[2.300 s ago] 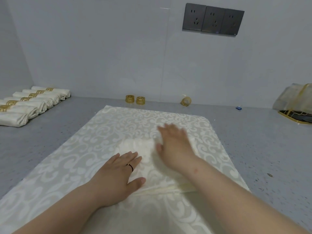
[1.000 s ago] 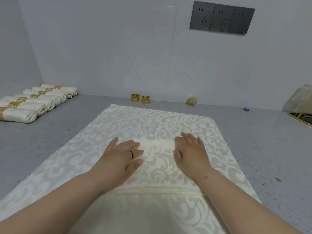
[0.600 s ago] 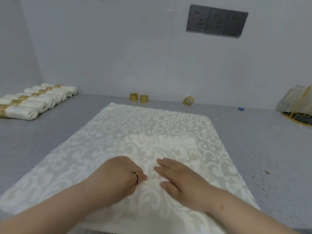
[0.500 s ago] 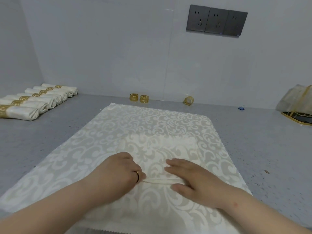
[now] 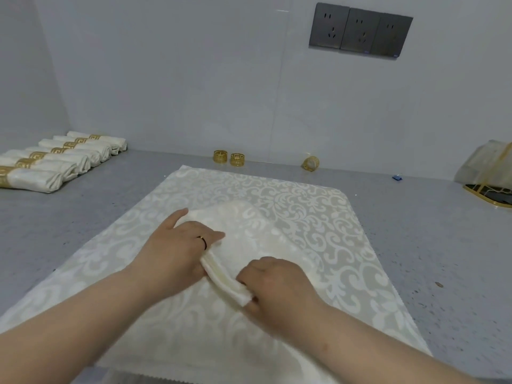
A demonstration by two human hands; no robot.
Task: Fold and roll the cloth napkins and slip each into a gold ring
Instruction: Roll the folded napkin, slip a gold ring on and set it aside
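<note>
Folded damask napkin (image 5: pixel 249 231) on the patterned cloth (image 5: pixel 332 231), its near edge a started roll. Left hand (image 5: pixel 177 250) and right hand (image 5: pixel 277 286) both curl around that roll. The fabric looks light, limp and slippery; grip near both roll ends, keeping tension.

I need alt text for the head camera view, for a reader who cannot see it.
Two bare hands, left hand and right hand, grip the rolled near edge of a cream napkin on a patterned cloth. Finished ringed rolls lie far left; three loose gold rings stand by the wall.
</note>
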